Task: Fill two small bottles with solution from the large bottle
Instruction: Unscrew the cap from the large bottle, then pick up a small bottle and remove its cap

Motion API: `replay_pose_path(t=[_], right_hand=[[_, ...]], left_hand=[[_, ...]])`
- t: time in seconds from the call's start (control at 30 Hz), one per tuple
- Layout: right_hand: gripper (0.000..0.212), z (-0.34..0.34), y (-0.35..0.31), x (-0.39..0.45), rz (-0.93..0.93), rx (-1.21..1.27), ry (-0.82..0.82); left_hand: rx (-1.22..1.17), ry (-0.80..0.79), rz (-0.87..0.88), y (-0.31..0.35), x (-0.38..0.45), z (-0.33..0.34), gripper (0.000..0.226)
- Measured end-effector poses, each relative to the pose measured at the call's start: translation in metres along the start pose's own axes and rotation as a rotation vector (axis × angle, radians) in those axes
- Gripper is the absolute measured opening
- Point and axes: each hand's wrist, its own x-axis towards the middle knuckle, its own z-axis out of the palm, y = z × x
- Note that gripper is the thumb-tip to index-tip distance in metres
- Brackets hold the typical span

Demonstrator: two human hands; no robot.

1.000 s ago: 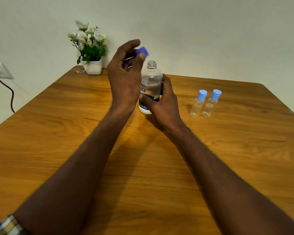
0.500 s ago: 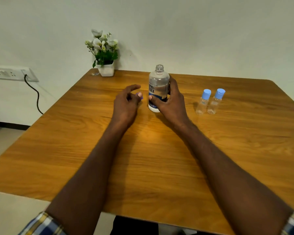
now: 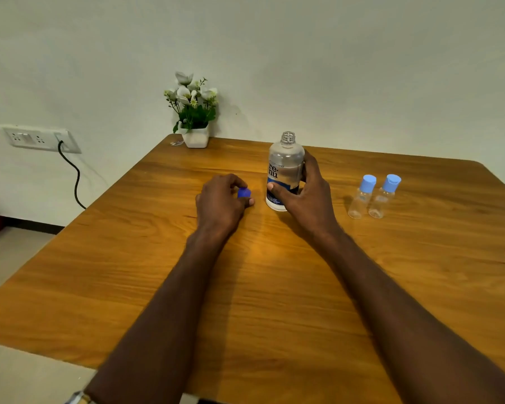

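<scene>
The clear, uncapped solution bottle (image 3: pixel 285 173), part full, was gripped upright by the right hand (image 3: pixel 306 196) near the tabletop's (image 3: pixel 274 287) far edge. Its blue cap (image 3: pixel 244 193) was pinched by the left hand (image 3: pixel 220 204). Two capped small bottles (image 3: pixel 373 196) stood rightward; a flower pot (image 3: pixel 196 137) occupied the far-left corner.

The left hand (image 3: pixel 220 201) is covering most of the blue cap (image 3: pixel 244 193), so whether the cap is resting on the bench (image 3: pixel 274 287) is hard to tell. The right hand (image 3: pixel 306 196) is hiding the far side and part of the label of the large bottle (image 3: pixel 285 170); its small print is too fine to read. The bench's near corners are running off the frame, and the cable (image 3: pixel 73 176) is passing behind its left edge
</scene>
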Motion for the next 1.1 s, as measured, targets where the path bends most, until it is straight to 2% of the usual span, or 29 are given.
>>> replay_pose_path(t=[0.17, 0.27, 0.3, 0.37, 0.47, 0.53, 0.6, 0.67, 0.73, 0.8, 0.87, 1.0, 1.1], right_hand=[[0.083, 0.001, 0.001, 0.000, -0.001, -0.010, 0.000], [0.084, 0.001, 0.000, -0.001, 0.006, -0.008, -0.001], [0.085, 0.001, 0.000, -0.001, 0.011, -0.002, -0.008], [0.089, 0.001, -0.001, -0.001, 0.029, 0.019, -0.031], [0.107, -0.002, -0.002, -0.004, 0.062, -0.017, -0.022], [0.118, -0.007, -0.007, -0.009, 0.060, -0.104, 0.032], [0.119, -0.012, -0.018, -0.016, -0.003, -0.180, 0.117], [0.103, -0.020, -0.030, -0.020, -0.133, -0.178, 0.271], [0.075, -0.034, -0.038, -0.021, -0.270, -0.150, 0.445], [0.050, -0.059, -0.035, -0.021, -0.347, -0.164, 0.579], [0.032, -0.084, -0.025, -0.021, -0.358, -0.198, 0.666], [0.023, -0.107, -0.013, -0.012, -0.237, -0.168, 0.808], [0.024, -0.113, -0.013, -0.008, -0.219, -0.069, 0.843]], left_hand=[[0.056, -0.041, -0.031, -0.005, 0.007, -0.005, 0.039], [0.011, -0.047, -0.028, -0.005, 0.006, -0.004, 0.052], [-0.043, 0.000, -0.033, -0.002, 0.005, -0.004, 0.052], [-0.129, 0.201, 0.000, 0.005, 0.002, -0.008, 0.042], [-0.264, 0.490, 0.210, 0.018, -0.003, -0.016, 0.044], [-0.310, 0.559, 0.357, 0.031, -0.008, -0.020, 0.045], [-0.301, 0.563, 0.501, 0.049, -0.019, -0.018, 0.046], [-0.357, 0.513, 0.602, 0.070, -0.035, -0.007, 0.047], [-0.469, 0.413, 0.609, 0.087, -0.054, 0.010, 0.044], [-0.548, 0.264, 0.613, 0.103, -0.068, 0.033, 0.029], [-0.487, 0.136, 0.626, 0.112, -0.076, 0.057, 0.013], [-0.304, -0.046, 0.486, 0.127, -0.072, 0.095, 0.053], [-0.311, -0.141, 0.420, 0.136, -0.063, 0.112, 0.068]])
